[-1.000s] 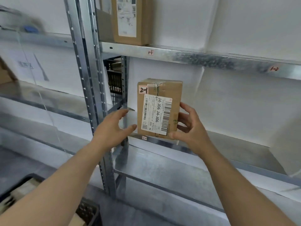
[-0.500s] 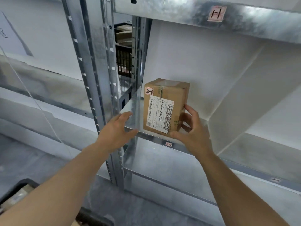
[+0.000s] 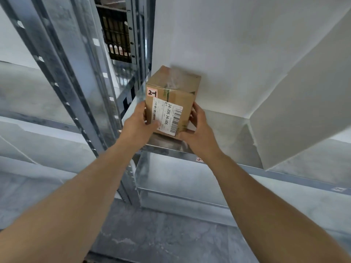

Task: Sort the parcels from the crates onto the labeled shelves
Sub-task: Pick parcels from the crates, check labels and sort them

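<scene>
The left hand (image 3: 139,123) and right hand (image 3: 197,132) clasp opposite sides of a cardboard parcel (image 3: 171,100) marked "2-1", both forearms reaching up and forward. The parcel stands upright at the metal shelf (image 3: 224,128)'s left front corner, near the steel upright (image 3: 91,86). Bare shelf stretches rightward to a white divider panel (image 3: 296,111).

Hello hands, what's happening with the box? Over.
Both hands, left and right, clasp the box. Box rests on the shelf. Nothing in the way.
</scene>
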A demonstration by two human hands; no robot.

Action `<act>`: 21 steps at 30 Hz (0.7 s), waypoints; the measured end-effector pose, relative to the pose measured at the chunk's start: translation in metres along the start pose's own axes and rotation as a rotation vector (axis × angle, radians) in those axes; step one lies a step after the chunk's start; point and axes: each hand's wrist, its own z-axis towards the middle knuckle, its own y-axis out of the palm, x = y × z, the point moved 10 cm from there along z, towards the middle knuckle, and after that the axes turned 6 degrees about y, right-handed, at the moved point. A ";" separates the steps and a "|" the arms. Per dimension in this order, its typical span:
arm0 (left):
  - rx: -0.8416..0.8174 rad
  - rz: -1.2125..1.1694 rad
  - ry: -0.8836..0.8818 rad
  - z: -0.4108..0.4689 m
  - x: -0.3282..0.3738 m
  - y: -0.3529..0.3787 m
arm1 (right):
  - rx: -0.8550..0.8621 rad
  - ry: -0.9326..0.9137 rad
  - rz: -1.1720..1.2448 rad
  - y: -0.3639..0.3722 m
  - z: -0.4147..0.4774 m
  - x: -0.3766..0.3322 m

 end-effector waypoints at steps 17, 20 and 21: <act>-0.051 0.057 -0.076 -0.037 -0.003 0.005 | 0.099 0.056 -0.250 -0.015 -0.031 0.007; -0.002 0.178 -0.047 -0.071 0.005 -0.005 | 0.142 -0.002 -0.428 -0.029 -0.057 -0.004; -0.002 0.208 -0.051 -0.087 0.008 -0.006 | 0.158 -0.016 -0.476 -0.031 -0.066 -0.008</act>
